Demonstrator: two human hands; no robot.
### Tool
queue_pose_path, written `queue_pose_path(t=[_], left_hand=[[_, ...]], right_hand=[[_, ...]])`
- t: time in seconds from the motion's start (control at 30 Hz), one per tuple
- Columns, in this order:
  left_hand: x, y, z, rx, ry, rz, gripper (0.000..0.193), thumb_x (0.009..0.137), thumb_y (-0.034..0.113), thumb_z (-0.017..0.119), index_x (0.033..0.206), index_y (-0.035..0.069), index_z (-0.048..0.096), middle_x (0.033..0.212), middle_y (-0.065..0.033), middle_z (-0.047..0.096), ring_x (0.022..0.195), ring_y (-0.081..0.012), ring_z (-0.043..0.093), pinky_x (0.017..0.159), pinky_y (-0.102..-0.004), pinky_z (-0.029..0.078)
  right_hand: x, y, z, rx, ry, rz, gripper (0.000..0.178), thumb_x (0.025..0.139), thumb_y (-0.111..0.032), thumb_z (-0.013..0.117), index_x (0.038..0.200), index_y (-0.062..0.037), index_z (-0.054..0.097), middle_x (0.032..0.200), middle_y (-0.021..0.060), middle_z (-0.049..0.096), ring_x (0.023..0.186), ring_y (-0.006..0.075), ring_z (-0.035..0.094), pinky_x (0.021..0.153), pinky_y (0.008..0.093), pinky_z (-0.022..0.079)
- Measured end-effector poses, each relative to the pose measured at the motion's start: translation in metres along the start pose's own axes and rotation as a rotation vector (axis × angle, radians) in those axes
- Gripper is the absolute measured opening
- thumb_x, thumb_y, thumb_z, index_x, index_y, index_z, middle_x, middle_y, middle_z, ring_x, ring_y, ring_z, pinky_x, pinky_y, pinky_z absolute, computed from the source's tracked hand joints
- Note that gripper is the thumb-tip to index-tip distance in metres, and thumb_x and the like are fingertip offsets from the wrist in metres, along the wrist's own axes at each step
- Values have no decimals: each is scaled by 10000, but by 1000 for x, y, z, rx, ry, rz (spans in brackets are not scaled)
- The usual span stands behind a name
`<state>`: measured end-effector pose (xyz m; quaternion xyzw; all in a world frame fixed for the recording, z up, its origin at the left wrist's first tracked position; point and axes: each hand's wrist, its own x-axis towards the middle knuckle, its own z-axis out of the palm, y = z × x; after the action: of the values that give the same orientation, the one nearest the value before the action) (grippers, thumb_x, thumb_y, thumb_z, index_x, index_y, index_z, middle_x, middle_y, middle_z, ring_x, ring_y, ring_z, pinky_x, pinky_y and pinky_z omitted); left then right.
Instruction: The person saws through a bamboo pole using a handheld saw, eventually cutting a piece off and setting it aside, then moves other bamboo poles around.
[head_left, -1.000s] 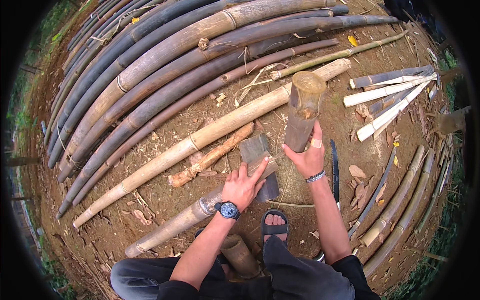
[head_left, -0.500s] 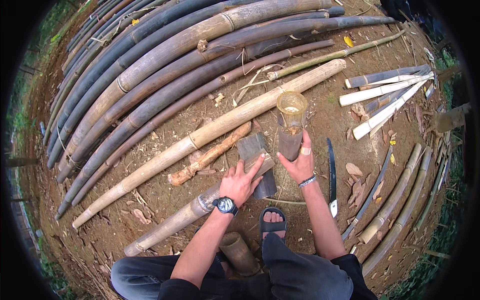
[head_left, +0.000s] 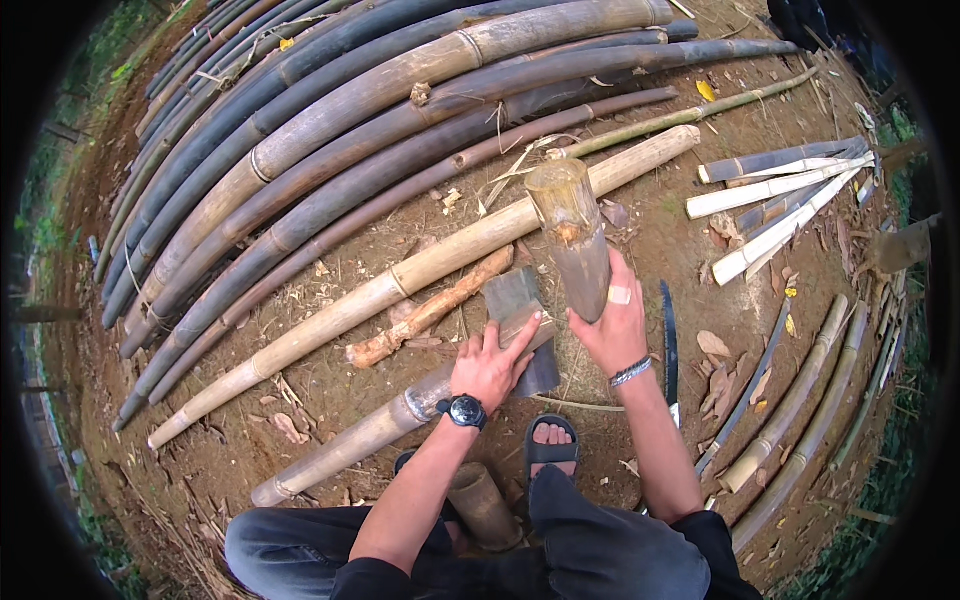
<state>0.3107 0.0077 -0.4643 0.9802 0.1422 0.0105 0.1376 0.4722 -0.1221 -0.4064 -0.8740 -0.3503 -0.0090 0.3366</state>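
Observation:
My right hand (head_left: pixel 613 325) is closed round the lower end of a short bamboo section (head_left: pixel 580 252). That section has a pale, wider upper end and a rough notch on its side, and it leans up and to the left. With fingers spread, my left hand (head_left: pixel 487 368) lies flat over the near end of a bamboo pole (head_left: pixel 350 440) that slants down to the left. Under the pole's end and the fingertips lies a dark grey support piece (head_left: pixel 512 290), crosswise and partly hidden.
A saw (head_left: pixel 669 345) lies right of my right hand. A long pale pole (head_left: pixel 330 322) and a crooked stick (head_left: pixel 435 308) lie beyond my left hand. Stacked bamboo poles (head_left: pixel 360 95) fill the far left. Split strips (head_left: pixel 780 195) lie far right; a bamboo stump (head_left: pixel 484 505) stands by my feet.
The short bamboo section has turned in my right hand, its upper end swinging left and its hollow mouth no longer facing me. My left hand stays on the pole; the view has shifted slightly.

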Motion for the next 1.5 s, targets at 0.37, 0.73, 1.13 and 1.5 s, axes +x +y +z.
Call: queue_pose_path(t=[0.37,0.73,1.13,1.5], left_hand=[[4,7,-1,-53,4,8,677,905,370,665,1509,381,361,1212,-207,568,912,-369,658,785,-440,575],[6,2,-6,-64,-62,5,650,929,397,633,1512,402,345,1169,-209,569,891,-367,659,768,-444,571],[11,8,-15,-116,-121,-38,675,921,400,643,1523,376,339,1193,-208,568,924,-379,656,795,-441,563],[3,11,-1,-24,40,24,708,885,378,686,1515,368,364,1212,-204,568,918,-354,647,803,-432,557]], right_hand=[[35,72,43,339,-87,13,1012,685,-138,862,1491,-50,255,1348,223,513,1233,363,538,1022,447,466],[4,13,-5,99,68,-13,997,680,-101,875,1462,16,268,1316,241,522,1175,347,591,971,418,509],[5,75,55,723,212,337,1019,663,-80,897,1440,-1,242,1284,190,552,1196,285,571,997,403,505],[1,75,68,1102,209,680,775,698,-31,869,1271,10,348,1181,179,593,1063,237,625,918,359,532]])
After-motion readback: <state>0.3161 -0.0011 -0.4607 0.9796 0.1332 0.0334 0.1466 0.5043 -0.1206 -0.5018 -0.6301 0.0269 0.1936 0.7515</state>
